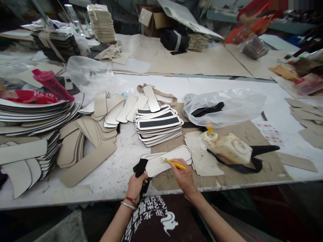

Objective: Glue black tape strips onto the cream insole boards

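Note:
My right hand [184, 178] is closed round a brush with a yellow handle [178, 164]. Its bristles rest on the top white panel [155, 166], a long piece with rounded ends that lies on a few others near the table edge. In my left hand [136, 185] are black strips [141, 167], held upright at the left end of that panel. Just beyond lies a stack of white panels with black strips on them [160, 122]. A yellowed plastic bottle [230, 148] lies to the right, and a yellow stick stands in its round opening.
Fanned beige panels [92, 131] and a tall curved stack of panels [32, 117] cover the left side. Behind the bottle is a clear plastic bag [234, 106] with black material inside. Brown board [267, 168] lies beneath the bottle. Cartons [153, 22] stand at the back.

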### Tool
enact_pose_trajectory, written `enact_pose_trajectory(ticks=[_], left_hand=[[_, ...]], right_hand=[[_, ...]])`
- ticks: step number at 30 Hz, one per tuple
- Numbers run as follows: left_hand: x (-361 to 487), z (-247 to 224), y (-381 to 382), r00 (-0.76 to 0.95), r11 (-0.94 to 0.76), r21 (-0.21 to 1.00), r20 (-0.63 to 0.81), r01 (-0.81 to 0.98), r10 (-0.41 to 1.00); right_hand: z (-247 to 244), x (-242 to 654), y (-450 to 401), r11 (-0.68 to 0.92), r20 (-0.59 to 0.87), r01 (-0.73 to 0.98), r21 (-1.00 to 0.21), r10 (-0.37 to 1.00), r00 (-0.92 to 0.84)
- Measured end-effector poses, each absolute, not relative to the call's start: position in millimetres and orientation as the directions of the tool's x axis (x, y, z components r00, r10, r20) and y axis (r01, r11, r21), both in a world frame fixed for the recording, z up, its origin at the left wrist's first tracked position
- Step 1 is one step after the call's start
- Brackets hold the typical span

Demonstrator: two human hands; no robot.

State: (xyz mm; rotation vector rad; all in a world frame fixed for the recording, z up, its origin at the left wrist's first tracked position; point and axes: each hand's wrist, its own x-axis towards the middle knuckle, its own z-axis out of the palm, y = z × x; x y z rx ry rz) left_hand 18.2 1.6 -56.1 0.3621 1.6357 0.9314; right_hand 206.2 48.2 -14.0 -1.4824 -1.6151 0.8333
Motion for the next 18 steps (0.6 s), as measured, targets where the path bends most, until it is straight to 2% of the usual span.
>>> enact_pose_trajectory(ticks=[2, 8, 11, 18], left_hand=[[18.5, -56.1, 2.0, -0.291, 0.633, 0.735, -0.678, -0.243, 0.675], [19.0, -59.7, 2.4, -0.302, 0.642, 0.733, -0.679, -0.226, 0.669], [20.0, -59.6, 2.4, -0.314, 0.646, 0.730, -0.681, -0.223, 0.661], [22.7, -58.1, 2.5, -0.333, 0.651, 0.728, -0.682, -0.215, 0.652]], right_hand=[[-10.5, 207.6, 48.1, 0.126, 0.137, 0.500, -0.857, 0.990, -0.015], [-17.6, 190.8, 38.7, 0.001, -0.032, 0.397, -0.918, 0.997, -0.077], [-23.6, 205.1, 44.1, 0.034, 0.029, 0.495, -0.868, 0.999, -0.018], [-23.2, 262.5, 66.7, 0.182, 0.287, 0.705, -0.686, 0.958, 0.031]])
